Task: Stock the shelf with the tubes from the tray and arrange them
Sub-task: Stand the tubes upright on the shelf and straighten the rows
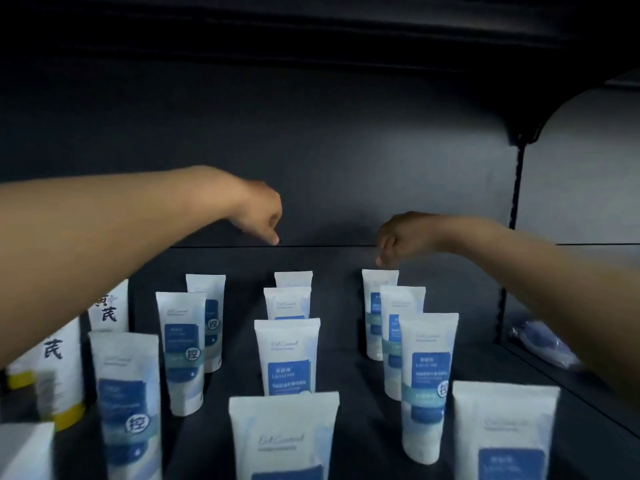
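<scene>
The rear middle tube stands upright near the back wall of the dark shelf. It heads the middle file of four white-and-blue tubes, which runs toward the camera. To its left stands the left file of three like tubes, and to its right the right file of four, all upright.

The left hand hovers above and just left of the rear middle tube, fingers loosely curled downward, its grip slack and on nothing. The right hand hangs up and to the right of that tube, directly over the rear right tube. Its fingers droop loosely, grip apart (whether a fingertip touches that tube's crimped top cannot be told).

Far left of the rear middle tube stand yellow-capped tubes with black characters. Far right lies a blurred bluish packet.
</scene>
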A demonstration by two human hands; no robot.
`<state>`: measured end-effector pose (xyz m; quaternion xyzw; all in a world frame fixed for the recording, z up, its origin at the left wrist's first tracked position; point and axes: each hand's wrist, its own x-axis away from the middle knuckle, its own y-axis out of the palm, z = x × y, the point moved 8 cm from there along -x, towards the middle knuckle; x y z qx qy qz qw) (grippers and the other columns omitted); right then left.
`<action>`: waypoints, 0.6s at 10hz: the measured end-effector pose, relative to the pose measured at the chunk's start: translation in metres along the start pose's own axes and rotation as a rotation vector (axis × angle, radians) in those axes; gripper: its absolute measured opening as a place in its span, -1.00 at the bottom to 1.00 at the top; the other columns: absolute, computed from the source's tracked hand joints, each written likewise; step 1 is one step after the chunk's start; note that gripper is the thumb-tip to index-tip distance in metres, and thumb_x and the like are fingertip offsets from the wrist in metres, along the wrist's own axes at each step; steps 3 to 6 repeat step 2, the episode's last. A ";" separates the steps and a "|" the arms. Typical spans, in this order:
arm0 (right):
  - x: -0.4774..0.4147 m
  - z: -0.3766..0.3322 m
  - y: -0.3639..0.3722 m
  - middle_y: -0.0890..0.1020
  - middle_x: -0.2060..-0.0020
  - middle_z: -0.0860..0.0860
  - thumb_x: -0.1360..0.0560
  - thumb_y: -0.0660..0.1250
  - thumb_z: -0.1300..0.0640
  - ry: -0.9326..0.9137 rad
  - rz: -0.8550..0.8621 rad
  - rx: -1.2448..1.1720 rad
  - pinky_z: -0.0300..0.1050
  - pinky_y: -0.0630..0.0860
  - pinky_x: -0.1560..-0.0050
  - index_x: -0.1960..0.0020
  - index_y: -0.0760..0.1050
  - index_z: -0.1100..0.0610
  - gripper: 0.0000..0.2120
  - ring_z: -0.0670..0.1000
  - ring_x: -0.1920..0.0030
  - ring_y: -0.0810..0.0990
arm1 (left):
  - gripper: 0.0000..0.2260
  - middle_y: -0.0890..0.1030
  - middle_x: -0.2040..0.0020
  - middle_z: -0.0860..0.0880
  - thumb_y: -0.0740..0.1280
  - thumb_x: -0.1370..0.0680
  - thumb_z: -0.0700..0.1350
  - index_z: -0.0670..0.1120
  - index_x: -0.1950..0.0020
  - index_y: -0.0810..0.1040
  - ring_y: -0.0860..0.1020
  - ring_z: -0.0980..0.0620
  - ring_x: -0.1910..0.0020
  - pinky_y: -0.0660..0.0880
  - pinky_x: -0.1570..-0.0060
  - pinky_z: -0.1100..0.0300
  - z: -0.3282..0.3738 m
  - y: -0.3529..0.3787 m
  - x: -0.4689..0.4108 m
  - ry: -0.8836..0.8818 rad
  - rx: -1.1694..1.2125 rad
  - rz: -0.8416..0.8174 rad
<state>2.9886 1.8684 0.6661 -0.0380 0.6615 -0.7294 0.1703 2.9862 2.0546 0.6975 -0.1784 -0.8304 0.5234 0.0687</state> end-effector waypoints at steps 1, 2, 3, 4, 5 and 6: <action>0.016 -0.006 -0.016 0.60 -0.10 0.03 -0.47 0.32 -0.07 0.026 0.007 0.025 -0.05 0.48 -0.19 -0.15 0.53 0.15 -0.63 0.08 -0.13 0.55 | -0.60 0.63 -0.05 -0.13 0.22 -0.55 0.11 -0.21 -0.06 0.59 0.55 -0.10 -0.02 0.42 0.08 0.16 -0.002 -0.022 0.019 -0.040 -0.030 0.088; 0.034 -0.011 -0.036 0.59 -0.16 0.04 -0.46 0.33 -0.09 0.061 0.020 0.026 -0.01 0.45 -0.26 -0.20 0.51 0.14 -0.59 0.08 -0.18 0.52 | -0.58 0.63 0.00 -0.14 0.18 -0.56 0.11 -0.23 -0.03 0.60 0.55 -0.11 0.03 0.42 0.13 0.16 -0.001 -0.048 0.045 -0.088 0.015 0.176; 0.034 -0.011 -0.036 0.59 -0.16 0.04 -0.46 0.33 -0.09 0.061 0.020 0.026 -0.01 0.45 -0.26 -0.20 0.51 0.14 -0.59 0.08 -0.18 0.52 | -0.58 0.63 0.00 -0.14 0.18 -0.56 0.11 -0.23 -0.03 0.60 0.55 -0.11 0.03 0.42 0.13 0.16 -0.001 -0.048 0.045 -0.088 0.015 0.176; 0.034 -0.011 -0.036 0.59 -0.16 0.04 -0.46 0.33 -0.09 0.061 0.020 0.026 -0.01 0.45 -0.26 -0.20 0.51 0.14 -0.59 0.08 -0.18 0.52 | -0.58 0.63 0.00 -0.14 0.18 -0.56 0.11 -0.23 -0.03 0.60 0.55 -0.11 0.03 0.42 0.13 0.16 -0.001 -0.048 0.045 -0.088 0.015 0.176; 0.034 -0.011 -0.036 0.59 -0.16 0.04 -0.46 0.33 -0.09 0.061 0.020 0.026 -0.01 0.45 -0.26 -0.20 0.51 0.14 -0.59 0.08 -0.18 0.52 | -0.58 0.63 0.00 -0.14 0.18 -0.56 0.11 -0.23 -0.03 0.60 0.55 -0.11 0.03 0.42 0.13 0.16 -0.001 -0.048 0.045 -0.088 0.015 0.176; 0.034 -0.011 -0.036 0.59 -0.16 0.04 -0.46 0.33 -0.09 0.061 0.020 0.026 -0.01 0.45 -0.26 -0.20 0.51 0.14 -0.59 0.08 -0.18 0.52 | -0.58 0.63 0.00 -0.14 0.18 -0.56 0.11 -0.23 -0.03 0.60 0.55 -0.11 0.03 0.42 0.13 0.16 -0.001 -0.048 0.045 -0.088 0.015 0.176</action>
